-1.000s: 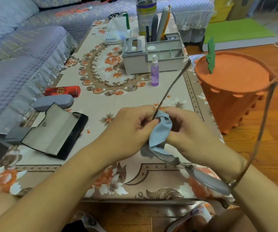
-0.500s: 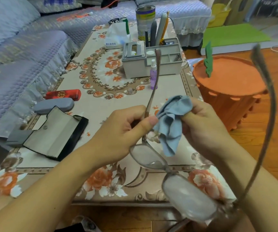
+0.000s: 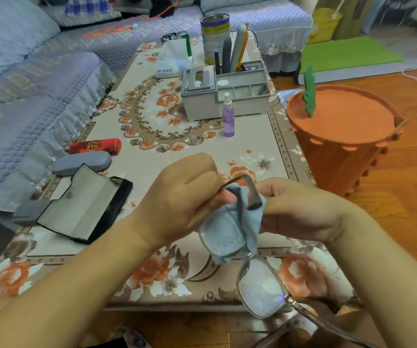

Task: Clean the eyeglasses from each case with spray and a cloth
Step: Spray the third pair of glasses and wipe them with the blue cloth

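- My left hand (image 3: pixel 184 194) is curled into a near fist, thumb and fingers pinching the eyeglasses (image 3: pixel 242 249) at the upper lens's outer corner, where the folded temple arm hinges.
- My right hand (image 3: pixel 300 209) is closed on the blue cloth (image 3: pixel 248 219), fingers bunching it against the far side of the upper lens; how the fingertips lie under the fabric I cannot tell.
- The glasses hang between both hands above the near edge of the table (image 3: pixel 149 162), frame running from 12 o'clock at the hands down toward 5 o'clock; the lower lens sits out past the table's front edge, its temple trailing off toward the bottom of view.
- Open tablecloth lies at 12 o'clock from the hands, up to the purple spray bottle (image 3: pixel 228 116), which stands upright just in front of the grey organizer (image 3: pixel 227 96).
- At 9 o'clock an open black case (image 3: pixel 84 209) lies flat near the left edge, with a closed grey case (image 3: pixel 81 163) and a red case (image 3: pixel 96 146) beyond it.
- At 2 o'clock an orange basket (image 3: pixel 340 136) stands on the floor close beside the table's right edge (tight on that side).
- Both lenses look misted with fine droplets; the upper one shows the blue cloth through it.
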{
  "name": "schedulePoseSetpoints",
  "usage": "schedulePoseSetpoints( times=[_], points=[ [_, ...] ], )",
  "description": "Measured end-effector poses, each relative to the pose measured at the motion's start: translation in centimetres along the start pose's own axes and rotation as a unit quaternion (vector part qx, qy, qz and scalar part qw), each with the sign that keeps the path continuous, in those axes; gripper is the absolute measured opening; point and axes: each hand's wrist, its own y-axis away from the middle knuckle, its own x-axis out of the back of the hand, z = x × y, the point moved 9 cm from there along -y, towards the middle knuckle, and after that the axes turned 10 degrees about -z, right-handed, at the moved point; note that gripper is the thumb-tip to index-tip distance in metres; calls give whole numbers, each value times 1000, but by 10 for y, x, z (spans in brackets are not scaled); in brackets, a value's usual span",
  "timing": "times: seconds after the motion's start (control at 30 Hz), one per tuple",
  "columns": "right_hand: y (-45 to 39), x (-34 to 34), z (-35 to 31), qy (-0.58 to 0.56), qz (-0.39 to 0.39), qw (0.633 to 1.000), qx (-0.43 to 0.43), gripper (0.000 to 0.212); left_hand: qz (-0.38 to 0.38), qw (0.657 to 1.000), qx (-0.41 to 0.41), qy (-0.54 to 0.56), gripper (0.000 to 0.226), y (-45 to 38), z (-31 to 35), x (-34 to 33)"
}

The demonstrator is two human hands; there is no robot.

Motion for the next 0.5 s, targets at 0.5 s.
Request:
schedulePoseSetpoints(
  times=[0.5],
  points=[
    [-15,-16,-3,75,118,987,79,44,-40,981,-93,-168,33,-15,18,-17]
  ],
)
